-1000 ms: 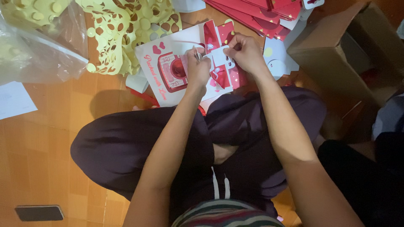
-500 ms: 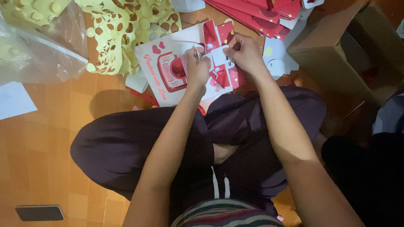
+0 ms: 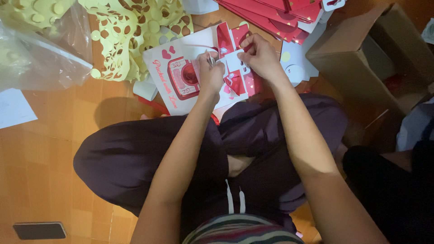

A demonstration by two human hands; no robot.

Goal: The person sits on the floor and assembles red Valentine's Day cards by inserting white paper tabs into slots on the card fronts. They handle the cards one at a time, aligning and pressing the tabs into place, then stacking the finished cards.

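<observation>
We sit cross-legged on the wooden floor (image 3: 54, 149), and a flat white card (image 3: 181, 74) lies on it just in front of our knees. The card is printed in red and pink: two small hearts near its far left corner, a line of slanted red script down its left side, and a boxy red picture with a round middle beside that. The right part of the card carries glossy red panels with small gold specks and a white cut-out piece, and both of our hands rest there.

Our left hand (image 3: 211, 72) is curled nearly closed on the card, its fingertips pinching a thin metallic tool (image 3: 210, 58); what kind of tool it is we cannot tell. Our right hand (image 3: 260, 56) is bent over the card's far right edge, fingers folded down and pinching the red-and-white panel.

Beyond the card, to its left, lies a heap of pale yellow punched-out paper (image 3: 135, 31), and further left a clear plastic bag (image 3: 40, 54). A stack of red sheets (image 3: 280, 16) lies beyond the card to its right, with a brown cardboard box (image 3: 366, 49) further right. A dark phone (image 3: 40, 230) lies on the floor well behind the card, by our left knee.
</observation>
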